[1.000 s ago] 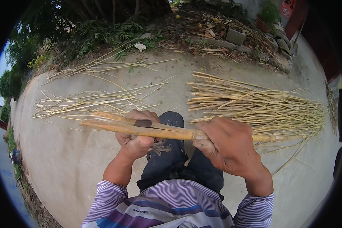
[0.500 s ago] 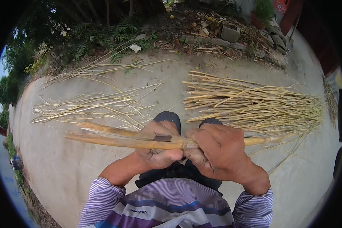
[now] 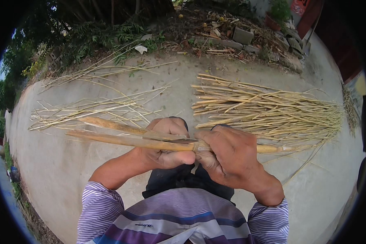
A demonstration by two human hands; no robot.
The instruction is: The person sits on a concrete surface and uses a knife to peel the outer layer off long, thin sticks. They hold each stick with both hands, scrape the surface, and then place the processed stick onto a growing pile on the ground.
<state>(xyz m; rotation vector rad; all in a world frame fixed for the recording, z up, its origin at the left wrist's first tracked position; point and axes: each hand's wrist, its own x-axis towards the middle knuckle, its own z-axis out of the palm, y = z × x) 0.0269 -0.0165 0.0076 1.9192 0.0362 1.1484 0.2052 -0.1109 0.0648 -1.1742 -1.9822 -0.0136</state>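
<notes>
A thick yellow plant stalk (image 3: 105,139) lies crosswise in front of me, split lengthwise into two halves that spread apart toward the left. My left hand (image 3: 163,157) is closed around the split part, thumb along the underside. Between the halves, at that hand, shows the thin edge of a dark, flat, blade-like piece (image 3: 178,140); its far end is hidden by the fingers. My right hand (image 3: 232,156) grips the stalk at a joint just right of the split, the knuckles on top. The unsplit length runs on rightward from under this hand.
Many whole stalks (image 3: 248,103) lie in a wide pile on the concrete ground (image 3: 57,162) to the right. Thinner, paler strips (image 3: 89,112) are strewn to the left, with more strips (image 3: 97,74) farther back. Plants, debris and a grey block (image 3: 242,35) line the far edge.
The dark piece has turned from showing its flat face to showing mostly its edge. My left forearm has swung a little outward to the left. Both hands keep their grip.
</notes>
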